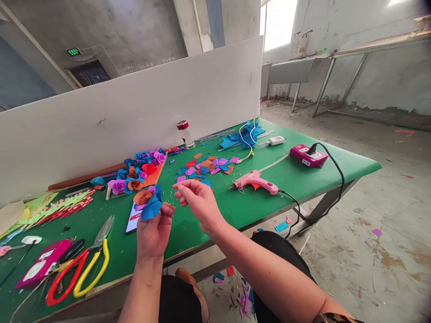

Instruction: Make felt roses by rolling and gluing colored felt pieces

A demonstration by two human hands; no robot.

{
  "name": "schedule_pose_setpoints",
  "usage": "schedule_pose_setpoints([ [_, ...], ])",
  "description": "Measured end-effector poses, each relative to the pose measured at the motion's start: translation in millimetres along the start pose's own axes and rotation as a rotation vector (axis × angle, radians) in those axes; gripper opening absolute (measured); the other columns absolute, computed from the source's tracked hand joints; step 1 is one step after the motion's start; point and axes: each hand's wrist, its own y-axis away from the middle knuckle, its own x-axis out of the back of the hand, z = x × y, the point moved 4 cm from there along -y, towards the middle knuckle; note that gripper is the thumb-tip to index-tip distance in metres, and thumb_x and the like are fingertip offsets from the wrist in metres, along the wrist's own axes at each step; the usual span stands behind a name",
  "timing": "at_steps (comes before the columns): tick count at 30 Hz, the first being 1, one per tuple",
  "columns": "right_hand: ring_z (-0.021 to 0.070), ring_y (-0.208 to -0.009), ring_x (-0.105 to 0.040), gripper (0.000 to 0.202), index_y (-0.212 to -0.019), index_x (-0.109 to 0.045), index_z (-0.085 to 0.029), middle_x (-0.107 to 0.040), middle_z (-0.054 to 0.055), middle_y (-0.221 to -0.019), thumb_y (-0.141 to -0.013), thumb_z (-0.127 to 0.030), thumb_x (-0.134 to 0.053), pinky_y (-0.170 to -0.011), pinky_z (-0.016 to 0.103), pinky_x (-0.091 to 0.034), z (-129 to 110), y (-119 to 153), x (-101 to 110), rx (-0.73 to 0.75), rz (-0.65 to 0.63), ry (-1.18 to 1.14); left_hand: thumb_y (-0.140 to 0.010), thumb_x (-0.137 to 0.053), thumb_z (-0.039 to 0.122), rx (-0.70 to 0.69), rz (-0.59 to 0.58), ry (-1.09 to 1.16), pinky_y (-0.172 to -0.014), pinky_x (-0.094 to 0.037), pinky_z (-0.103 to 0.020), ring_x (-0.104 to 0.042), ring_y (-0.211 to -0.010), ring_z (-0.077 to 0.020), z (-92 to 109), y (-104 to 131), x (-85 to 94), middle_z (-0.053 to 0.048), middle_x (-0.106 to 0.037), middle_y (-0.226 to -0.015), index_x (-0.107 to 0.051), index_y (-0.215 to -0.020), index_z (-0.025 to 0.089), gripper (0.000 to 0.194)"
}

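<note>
A paper flower [150, 202] of blue, brown and purple petals is held in my left hand [155, 231], its fingers closed round the base. Just to the right, my right hand [197, 199] hovers over the table with thumb and forefinger pressed together; whatever they pinch, if anything, is too small to make out. Beyond my hands lies a spread of cut paper petals [210, 167] in blue, brown, purple and red. A pink glue gun [257, 181] rests on the table to the right of my right hand.
Finished paper flowers [134, 178] lie at the back left. Red-and-yellow-handled shears [96, 255] and a pink packet [45, 264] are near the left front. A phone [133, 218] lies behind my left hand. A jar [186, 134], blue paper [247, 134] and a pink power strip [309, 155] stand farther back.
</note>
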Motion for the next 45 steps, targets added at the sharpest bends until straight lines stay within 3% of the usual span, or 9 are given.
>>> schedule_pose_setpoints([
  [6,0.0144,-0.075,-0.065,0.015,-0.088,-0.072,-0.019,-0.072,0.000,-0.083,-0.076,-0.023,-0.065,-0.074,0.027,-0.053,18.2,-0.6,-6.4,-0.014,-0.113,0.111,-0.060,-0.091,0.031,-0.035,0.113,0.012,-0.075,-0.055,-0.027,-0.064,-0.072,-0.0122,-1.6,4.3,-8.8,0.002,-0.071,-0.073,-0.075,-0.078,0.022,0.026],
  [9,0.0165,-0.082,-0.065,0.016,-0.087,-0.071,-0.019,-0.072,0.001,-0.085,-0.073,-0.027,-0.069,-0.075,0.027,-0.052,18.9,4.3,-10.7,0.025,-0.181,0.154,-0.067,-0.087,0.030,-0.142,0.149,-0.076,-0.086,-0.054,-0.028,-0.068,-0.079,-0.0132,2.9,9.6,-15.6,0.001,-0.074,-0.080,-0.074,-0.084,0.022,0.023],
  [13,0.0162,-0.078,-0.064,0.028,-0.088,-0.073,-0.018,-0.072,0.002,-0.083,-0.067,-0.035,-0.078,-0.072,0.026,-0.051,23.5,6.4,-11.2,0.013,-0.207,0.087,-0.070,-0.085,0.032,-0.182,0.188,-0.190,-0.082,-0.054,-0.029,-0.070,-0.078,-0.0159,4.6,17.1,-17.3,-0.001,-0.075,-0.083,-0.071,-0.086,0.021,0.024],
  [22,0.0112,-0.063,-0.055,0.028,-0.072,-0.073,-0.016,-0.065,-0.002,-0.064,-0.060,-0.036,-0.088,-0.073,0.027,-0.047,41.0,0.7,-6.8,-0.174,-0.179,-0.131,-0.075,-0.080,0.039,-0.139,0.210,-0.374,-0.070,-0.055,-0.030,-0.068,-0.065,-0.0174,2.9,25.8,-15.0,-0.001,-0.072,-0.070,-0.069,-0.098,0.019,0.033],
  [28,0.0144,-0.074,-0.060,0.034,-0.080,-0.076,-0.018,-0.072,0.002,-0.079,-0.060,-0.042,-0.090,-0.074,0.027,-0.048,46.8,-7.0,-1.1,-0.159,-0.194,-0.149,-0.082,-0.073,0.040,-0.207,0.203,-0.519,-0.081,-0.052,-0.029,-0.067,-0.087,-0.0194,12.9,27.4,-2.3,-0.006,-0.074,-0.095,-0.072,-0.099,0.020,0.027],
  [31,0.0149,-0.073,-0.061,0.031,-0.079,-0.076,-0.019,-0.071,0.002,-0.077,-0.067,-0.045,-0.087,-0.077,0.029,-0.048,45.1,-9.4,1.3,-0.110,-0.301,-0.127,-0.083,-0.072,0.041,-0.213,0.224,-0.474,-0.081,-0.049,-0.028,-0.064,-0.089,-0.0192,17.2,25.8,6.5,-0.006,-0.073,-0.098,-0.074,-0.097,0.021,0.025],
  [36,0.0180,-0.081,-0.060,0.024,-0.084,-0.078,-0.020,-0.071,0.003,-0.084,-0.079,-0.044,-0.079,-0.084,0.032,-0.047,42.7,-4.7,1.4,0.035,-0.498,-0.013,-0.081,-0.075,0.035,-0.235,-0.017,-0.382,-0.084,-0.048,-0.031,-0.062,-0.094,-0.0217,24.5,27.0,3.6,-0.008,-0.069,-0.114,-0.072,-0.110,0.023,0.032],
  [41,0.0221,-0.086,-0.062,0.025,-0.088,-0.080,-0.021,-0.074,0.006,-0.089,-0.079,-0.044,-0.078,-0.089,0.036,-0.048,47.9,0.4,2.8,0.053,-0.524,0.065,-0.083,-0.073,0.030,-0.253,-0.226,-0.343,-0.089,-0.048,-0.035,-0.061,-0.103,-0.0263,34.8,36.1,-3.9,-0.010,-0.067,-0.113,-0.072,-0.113,0.023,0.031],
  [45,0.0213,-0.078,-0.060,0.027,-0.080,-0.079,-0.021,-0.072,0.005,-0.080,-0.070,-0.045,-0.084,-0.082,0.035,-0.049,48.3,2.5,0.0,0.033,-0.519,0.057,-0.084,-0.072,0.029,-0.260,-0.279,-0.300,-0.087,-0.049,-0.033,-0.063,-0.097,-0.0237,35.8,38.5,-5.1,-0.006,-0.069,-0.104,-0.073,-0.109,0.025,0.026],
])
